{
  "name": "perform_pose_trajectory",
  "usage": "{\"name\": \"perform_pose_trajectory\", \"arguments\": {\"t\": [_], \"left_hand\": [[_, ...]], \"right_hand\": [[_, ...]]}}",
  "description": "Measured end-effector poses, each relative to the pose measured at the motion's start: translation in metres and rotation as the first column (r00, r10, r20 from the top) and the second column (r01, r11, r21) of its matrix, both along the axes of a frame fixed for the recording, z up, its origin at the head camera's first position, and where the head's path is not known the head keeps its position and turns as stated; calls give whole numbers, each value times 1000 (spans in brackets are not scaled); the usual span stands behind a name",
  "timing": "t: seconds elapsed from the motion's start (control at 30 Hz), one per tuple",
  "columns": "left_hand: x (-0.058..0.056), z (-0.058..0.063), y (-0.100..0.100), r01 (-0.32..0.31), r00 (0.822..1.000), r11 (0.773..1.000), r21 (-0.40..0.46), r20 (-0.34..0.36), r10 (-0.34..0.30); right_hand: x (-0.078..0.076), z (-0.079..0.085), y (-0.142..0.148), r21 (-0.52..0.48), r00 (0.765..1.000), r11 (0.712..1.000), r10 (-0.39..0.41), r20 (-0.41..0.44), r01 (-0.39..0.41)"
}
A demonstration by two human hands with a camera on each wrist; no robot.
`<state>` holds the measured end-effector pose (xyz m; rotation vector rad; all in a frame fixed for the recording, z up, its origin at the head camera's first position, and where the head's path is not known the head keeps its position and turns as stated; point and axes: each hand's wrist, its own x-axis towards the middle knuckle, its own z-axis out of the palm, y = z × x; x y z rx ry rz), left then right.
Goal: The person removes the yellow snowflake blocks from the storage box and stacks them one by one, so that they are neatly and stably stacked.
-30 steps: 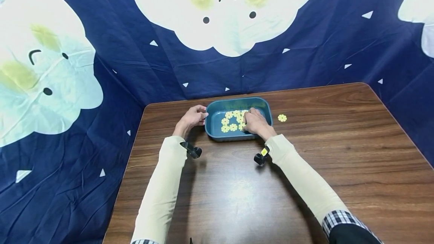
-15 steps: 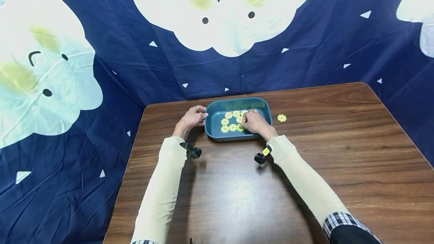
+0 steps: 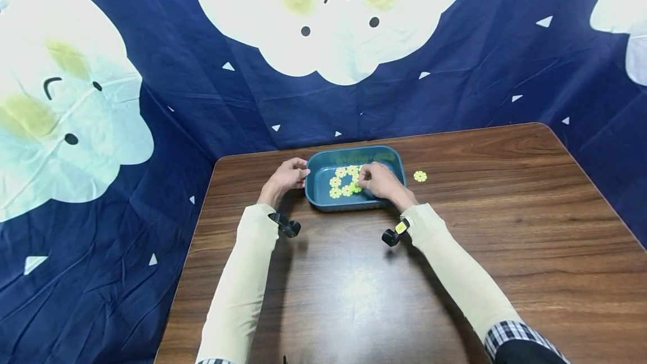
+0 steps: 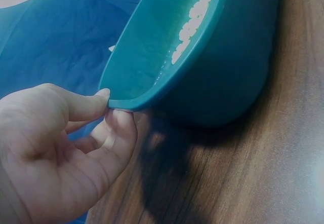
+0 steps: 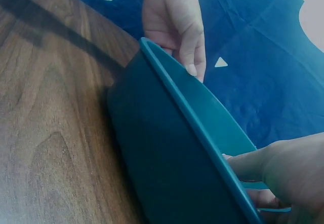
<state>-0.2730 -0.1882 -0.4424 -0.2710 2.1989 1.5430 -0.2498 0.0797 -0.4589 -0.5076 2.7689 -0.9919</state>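
Observation:
A teal plastic basin (image 3: 315, 202) stands on the table, with several flat yellow flower-shaped pieces (image 3: 336, 182) on its floor. My left hand (image 3: 286, 176) pinches the rim at the basin's left end; thumb above and fingers beneath show in the left wrist view. My right hand (image 3: 380, 180) reaches over the near wall into the basin, fingers curled. At its fingertips is a brighter yellow-green flower piece (image 3: 356, 187), which it seems to pinch. In the right wrist view the basin wall hides the fingertips of the right hand (image 5: 298, 176).
One more yellow flower piece (image 3: 420, 176) lies on the wooden table (image 3: 505, 212), right of the basin. Behind the table hangs a dark blue cloth (image 3: 313, 105) with white clouds. Each wrist carries a small black camera.
My right hand has drawn slightly up and back, and the bright flower piece at its fingertips has shifted a little left. My left hand stays on the rim.

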Motion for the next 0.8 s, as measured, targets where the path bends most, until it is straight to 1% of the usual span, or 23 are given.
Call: {"name": "perform_pose_trajectory", "arguments": {"t": [0.23,0.57,0.67,0.8], "left_hand": [[0,0,0,1,1000,1000,0,-1,-1],[0,0,0,9,1000,1000,0,-4,-9],[0,0,0,7,1000,1000,2,2,-7],[0,1,0,6,1000,1000,7,9,-6]], "right_hand": [[2,6,6,-70,1000,997,-27,-14,26],[1,15,16,-142,998,989,-40,-47,33],[1,19,20,-159,996,986,-59,-62,49],[2,25,24,-184,993,979,-99,-60,86]]}}
